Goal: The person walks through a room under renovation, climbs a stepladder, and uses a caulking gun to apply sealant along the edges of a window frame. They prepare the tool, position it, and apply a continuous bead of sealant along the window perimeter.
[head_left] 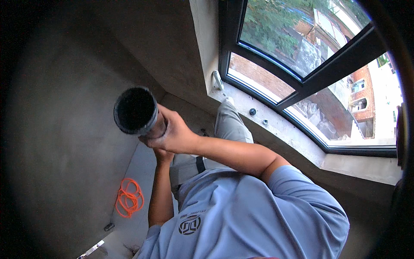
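A black cylinder (136, 110) with a wide, round, dark open end is raised in front of me, left of the middle. What kind of tool or part it is, I cannot make out. My right hand (176, 133) is closed around its narrower part, just behind the wide end. Close beneath that hand is my left hand (163, 155), touching or nearly touching it. The left fingers are mostly hidden behind the right hand and the cylinder.
A coiled orange cable (129, 198) lies on the floor by the grey wall (73, 142). To the right, a dark-framed window (302, 88) stands above a pale sill (297, 140). A white object (217, 80), a black round piece (252, 111) and a small metal piece (265, 122) rest there.
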{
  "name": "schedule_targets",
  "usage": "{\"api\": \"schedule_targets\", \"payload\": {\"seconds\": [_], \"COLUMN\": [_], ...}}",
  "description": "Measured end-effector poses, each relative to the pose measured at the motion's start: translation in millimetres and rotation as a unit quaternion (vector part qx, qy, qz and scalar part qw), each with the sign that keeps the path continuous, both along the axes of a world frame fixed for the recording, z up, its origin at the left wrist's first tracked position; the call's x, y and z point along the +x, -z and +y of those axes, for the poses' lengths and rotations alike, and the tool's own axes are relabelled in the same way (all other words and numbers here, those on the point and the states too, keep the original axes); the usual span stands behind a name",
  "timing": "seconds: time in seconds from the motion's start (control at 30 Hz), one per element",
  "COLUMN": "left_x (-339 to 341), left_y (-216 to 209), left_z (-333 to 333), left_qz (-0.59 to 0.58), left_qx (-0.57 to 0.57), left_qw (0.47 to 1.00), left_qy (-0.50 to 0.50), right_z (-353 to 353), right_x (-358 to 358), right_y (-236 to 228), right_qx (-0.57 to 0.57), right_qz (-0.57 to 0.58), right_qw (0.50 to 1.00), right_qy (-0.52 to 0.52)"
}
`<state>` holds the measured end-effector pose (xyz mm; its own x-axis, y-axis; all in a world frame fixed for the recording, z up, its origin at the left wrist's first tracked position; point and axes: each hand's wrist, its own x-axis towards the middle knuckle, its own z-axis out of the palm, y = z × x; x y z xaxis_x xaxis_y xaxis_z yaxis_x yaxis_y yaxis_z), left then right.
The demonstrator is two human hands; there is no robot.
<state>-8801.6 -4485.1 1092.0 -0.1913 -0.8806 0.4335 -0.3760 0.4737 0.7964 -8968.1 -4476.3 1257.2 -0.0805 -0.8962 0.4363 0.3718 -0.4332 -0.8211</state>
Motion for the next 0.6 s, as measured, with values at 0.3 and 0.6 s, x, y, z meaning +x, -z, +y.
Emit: {"api": "schedule_targets", "payload": {"seconds": [0.3,0.6], "left_x": [30,110], "left_y": [64,197], "left_z": [-60,-150], "left_qz": [-0.02,-0.199], "left_qx": [0.224,0.297], "left_qw": [0.974,0.926], "left_qy": [0.011,-0.125], "right_z": [-71,-253], "right_x": [-1,-161], "right_y": [119,402], "right_qx": [0.117,0.368], "right_qz": [0.065,0.521], "right_qw": [0.978,0.74], "right_qy": [-0.157,-0.213]}}
